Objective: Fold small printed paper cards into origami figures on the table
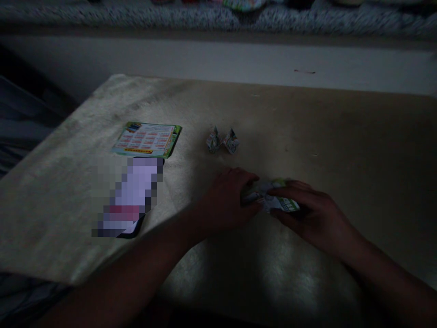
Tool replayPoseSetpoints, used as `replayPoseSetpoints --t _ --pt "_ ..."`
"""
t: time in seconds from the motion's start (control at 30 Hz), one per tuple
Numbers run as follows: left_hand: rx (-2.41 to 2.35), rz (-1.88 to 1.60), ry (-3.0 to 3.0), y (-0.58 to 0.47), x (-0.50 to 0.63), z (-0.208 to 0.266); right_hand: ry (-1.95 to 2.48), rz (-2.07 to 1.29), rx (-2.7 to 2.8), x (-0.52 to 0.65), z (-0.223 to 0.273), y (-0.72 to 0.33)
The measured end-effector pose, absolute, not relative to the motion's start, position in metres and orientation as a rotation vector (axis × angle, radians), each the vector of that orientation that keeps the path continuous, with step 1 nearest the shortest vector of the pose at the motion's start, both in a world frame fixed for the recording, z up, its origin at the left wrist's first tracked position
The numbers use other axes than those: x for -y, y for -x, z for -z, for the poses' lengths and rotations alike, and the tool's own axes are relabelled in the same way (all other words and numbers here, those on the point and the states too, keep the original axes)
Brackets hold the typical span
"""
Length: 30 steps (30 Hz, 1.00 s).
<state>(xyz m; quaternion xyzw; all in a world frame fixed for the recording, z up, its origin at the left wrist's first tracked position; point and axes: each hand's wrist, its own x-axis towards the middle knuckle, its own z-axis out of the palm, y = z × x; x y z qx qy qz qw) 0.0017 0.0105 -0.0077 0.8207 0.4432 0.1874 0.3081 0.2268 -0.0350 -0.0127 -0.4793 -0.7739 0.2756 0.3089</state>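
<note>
A small folded piece of printed paper [269, 200], whitish with green patches, lies between my two hands just above the tabletop. My left hand [234, 193] has its fingers and thumb closed on the paper's left end. Thumb and fingers of my right hand [307, 205] pinch its right side. Parts of the folds are hidden behind the fingers, and the dim light blurs the print. Beyond my left hand stands a folded paper shape [231, 142] of similar printed paper, with two pointed peaks joined in the middle.
A pale table [191, 105] stretches under everything. To the left lie a printed card [146, 140] with a green border and a phone [136, 191] with a lit, pixelated screen. Behind the table rises a pale wall [205, 59] with a speckled stone ledge [170, 18] holding several items.
</note>
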Motion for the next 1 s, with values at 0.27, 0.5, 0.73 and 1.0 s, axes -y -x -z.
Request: replayPoseSetpoints --t 0.27,0.5,0.73,1.0 --pt "-1.065 -0.486 -1.531 0.000 -0.013 0.000 1.301 -0.841 1.691 0.040 0.005 -0.223" --pt "-0.999 -0.611 -1.225 -0.001 -0.010 0.005 1.209 -0.686 1.828 0.043 0.006 -0.225" --pt "-0.994 -0.640 -1.186 -0.003 -0.006 0.004 1.255 -0.635 1.813 0.045 0.004 -0.223" --pt "-0.990 -0.721 -1.167 -0.014 0.003 0.006 1.227 -0.740 1.692 0.045 0.010 -0.215"
